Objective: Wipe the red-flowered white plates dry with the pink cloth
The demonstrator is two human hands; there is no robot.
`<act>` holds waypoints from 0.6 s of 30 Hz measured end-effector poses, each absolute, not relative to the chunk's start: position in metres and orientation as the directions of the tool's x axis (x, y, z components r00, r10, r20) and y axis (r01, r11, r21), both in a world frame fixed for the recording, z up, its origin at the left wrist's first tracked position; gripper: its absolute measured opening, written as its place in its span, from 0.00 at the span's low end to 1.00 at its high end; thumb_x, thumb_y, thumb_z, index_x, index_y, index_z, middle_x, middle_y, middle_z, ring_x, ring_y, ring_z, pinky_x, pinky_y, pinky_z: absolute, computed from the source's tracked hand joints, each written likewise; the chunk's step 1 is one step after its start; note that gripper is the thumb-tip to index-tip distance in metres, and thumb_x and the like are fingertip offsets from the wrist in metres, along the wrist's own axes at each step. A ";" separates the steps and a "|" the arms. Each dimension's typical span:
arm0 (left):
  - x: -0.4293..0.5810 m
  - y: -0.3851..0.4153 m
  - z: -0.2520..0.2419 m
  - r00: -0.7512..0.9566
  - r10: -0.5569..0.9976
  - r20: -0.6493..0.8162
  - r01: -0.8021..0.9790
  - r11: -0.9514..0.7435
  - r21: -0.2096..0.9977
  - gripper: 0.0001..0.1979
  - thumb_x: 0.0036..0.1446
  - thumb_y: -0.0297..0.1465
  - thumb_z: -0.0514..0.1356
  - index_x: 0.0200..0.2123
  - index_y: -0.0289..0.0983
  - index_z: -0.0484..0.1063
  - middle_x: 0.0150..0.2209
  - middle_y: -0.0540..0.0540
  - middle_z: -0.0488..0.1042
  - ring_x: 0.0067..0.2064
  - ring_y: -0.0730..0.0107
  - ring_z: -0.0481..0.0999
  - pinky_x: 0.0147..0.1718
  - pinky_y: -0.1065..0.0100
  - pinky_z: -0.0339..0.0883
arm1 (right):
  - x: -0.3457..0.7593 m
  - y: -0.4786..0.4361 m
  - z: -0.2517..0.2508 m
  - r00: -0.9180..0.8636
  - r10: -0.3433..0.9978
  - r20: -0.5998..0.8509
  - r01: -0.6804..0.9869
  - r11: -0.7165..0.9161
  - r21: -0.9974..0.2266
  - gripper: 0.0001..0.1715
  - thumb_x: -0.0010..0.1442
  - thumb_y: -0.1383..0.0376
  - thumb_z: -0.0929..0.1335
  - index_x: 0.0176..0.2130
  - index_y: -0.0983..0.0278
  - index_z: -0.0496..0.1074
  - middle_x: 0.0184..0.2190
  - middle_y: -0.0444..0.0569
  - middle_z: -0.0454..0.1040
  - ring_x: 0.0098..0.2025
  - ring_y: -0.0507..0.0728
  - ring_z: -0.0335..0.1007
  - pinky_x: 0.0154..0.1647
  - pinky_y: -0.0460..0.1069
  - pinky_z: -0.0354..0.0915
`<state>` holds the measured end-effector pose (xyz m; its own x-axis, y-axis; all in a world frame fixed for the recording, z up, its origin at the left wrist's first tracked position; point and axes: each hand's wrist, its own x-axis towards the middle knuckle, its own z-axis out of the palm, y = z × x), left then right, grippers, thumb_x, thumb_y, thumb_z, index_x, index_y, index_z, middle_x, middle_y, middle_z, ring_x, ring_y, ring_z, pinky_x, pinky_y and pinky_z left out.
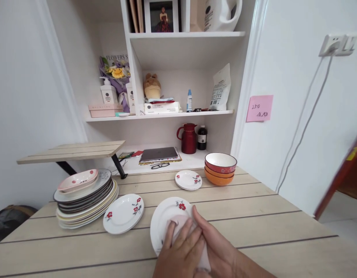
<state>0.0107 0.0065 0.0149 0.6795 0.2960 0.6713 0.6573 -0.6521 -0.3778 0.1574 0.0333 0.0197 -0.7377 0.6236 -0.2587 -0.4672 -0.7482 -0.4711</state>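
Observation:
A white plate with red flowers is held just above the front of the wooden table, or resting on it; I cannot tell which. My right hand grips it from the right, thumb up along the rim, the other fingers hidden. Pressed flat against the plate's face is a pale pink cloth, under the bent fingers of my left hand. The cloth partly covers the plate and hangs down between both hands. Left of them lies a matching flowered plate, apparently on another one.
A tall stack of plates with a pink-patterned dish on top stands at left, near a small raised wooden shelf. Farther back are small flowered plates and stacked red and orange bowls. Behind sits a red jug.

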 end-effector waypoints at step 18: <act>0.008 0.004 0.016 0.622 0.429 0.655 0.719 -0.645 -0.259 0.26 0.63 0.40 0.53 0.62 0.38 0.58 0.56 0.50 0.72 0.60 0.68 0.66 0.61 0.62 0.55 | 0.153 0.026 0.036 -0.736 0.637 -0.228 -0.512 -0.745 -0.429 0.43 0.58 0.38 0.60 0.48 0.73 0.71 0.36 0.57 0.79 0.43 0.61 0.75 0.47 0.51 0.63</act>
